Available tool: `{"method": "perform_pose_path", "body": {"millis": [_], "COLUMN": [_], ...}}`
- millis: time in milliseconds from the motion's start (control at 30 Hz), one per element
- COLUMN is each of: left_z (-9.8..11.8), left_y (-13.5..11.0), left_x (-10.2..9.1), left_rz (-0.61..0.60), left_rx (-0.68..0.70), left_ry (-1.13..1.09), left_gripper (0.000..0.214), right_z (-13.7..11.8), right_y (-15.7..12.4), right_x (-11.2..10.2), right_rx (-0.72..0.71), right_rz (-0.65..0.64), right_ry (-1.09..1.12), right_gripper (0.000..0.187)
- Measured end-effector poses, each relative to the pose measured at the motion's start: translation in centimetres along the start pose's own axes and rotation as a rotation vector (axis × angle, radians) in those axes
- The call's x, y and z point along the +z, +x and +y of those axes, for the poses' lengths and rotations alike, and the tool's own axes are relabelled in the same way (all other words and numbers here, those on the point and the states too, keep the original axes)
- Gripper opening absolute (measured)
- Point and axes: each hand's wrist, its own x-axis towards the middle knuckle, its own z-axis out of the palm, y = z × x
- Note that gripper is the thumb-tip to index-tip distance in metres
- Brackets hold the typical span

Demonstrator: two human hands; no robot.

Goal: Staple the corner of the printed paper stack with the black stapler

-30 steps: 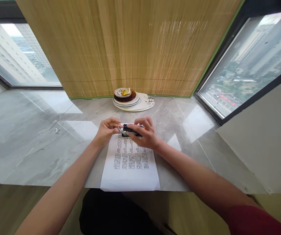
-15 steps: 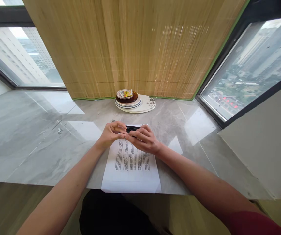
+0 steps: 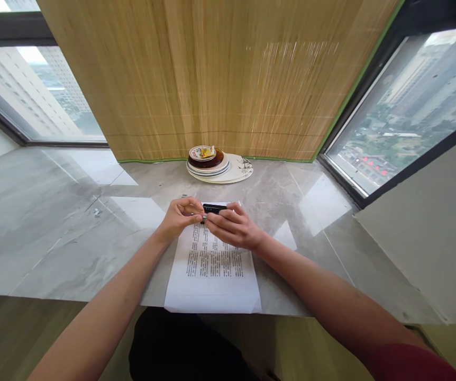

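Observation:
A printed sheet of paper [image 3: 213, 270] lies on the grey marble counter [image 3: 65, 233], its near edge hanging over the counter's front. Above the sheet's far end my right hand [image 3: 234, 228] is closed around a small black stapler [image 3: 213, 208], whose top shows between the fingers. My left hand [image 3: 178, 217] meets it from the left, thumb and fingers pinched at the stapler's left end, where a small metal part shows. What the pinch holds is too small to name.
A stack of plates [image 3: 220, 165] with a brown bowl and a yellow packet on top stands at the back by a bamboo blind [image 3: 212, 79]. Windows flank both sides. A grey wall panel [image 3: 430, 227] rises at the right. Small debris lies on the counter to the left.
The camera tipped slightly early on. My right hand turned the stapler and closed over it more, and my left fingers drew into a tighter pinch at its left end.

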Motion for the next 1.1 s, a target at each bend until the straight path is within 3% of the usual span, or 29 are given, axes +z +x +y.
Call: {"method": "perform_pose_path", "body": {"millis": [133,233,333,400,533,633,767,867,933,1000,1100], "left_z": [-0.2,-0.2,-0.5,-1.0,-2.5,-3.1,-3.1,-2.9,-2.9,-2.7,-2.3], "left_y": [0.0,0.3,0.7,1.0,1.4,1.3,1.1,1.2,1.3,1.4,1.4], "left_x": [-0.2,-0.9,-2.6,-3.8,-4.9,-4.3,-3.7,-3.9,-4.1,-4.4,-4.5], "left_rz": [0.030,0.272,0.634,0.750,0.572,0.387,0.343,0.360,0.390,0.415,0.447], "left_rx": [0.095,0.215,0.216,0.118,-0.077,-0.114,-0.084,-0.037,0.022,0.075,0.117], "left_ry": [0.102,0.294,0.608,0.813,1.192,1.366,1.408,1.378,1.285,1.121,0.949], "left_gripper": [0.041,0.038,0.027,0.019,0.040,0.046,0.031,0.020,0.018,0.020,0.028], "right_z": [0.1,1.7,4.9,7.3,10.6,11.3,11.5,11.0,9.9,8.1,5.4], "right_y": [-0.1,-0.4,-1.2,-2.2,-4.6,-5.7,-5.8,-4.8,-3.6,-2.1,-0.5], "right_x": [-0.1,0.0,-0.6,-1.6,-3.5,-3.8,-3.4,-3.0,-2.4,-1.5,-0.1], "right_rx": [-0.006,0.087,0.398,0.701,1.227,1.364,1.351,1.233,1.037,0.775,0.401], "right_rz": [-0.015,0.087,0.244,0.260,0.100,0.038,0.047,0.209,0.363,0.413,0.190], "right_ry": [-0.058,-0.150,-0.317,-0.398,-0.371,-0.314,-0.315,-0.273,-0.163,0.064,0.441], "right_gripper": [0.029,0.024,0.015,0.018,0.018,0.021,0.023,0.023,0.024,0.026,0.035]}}
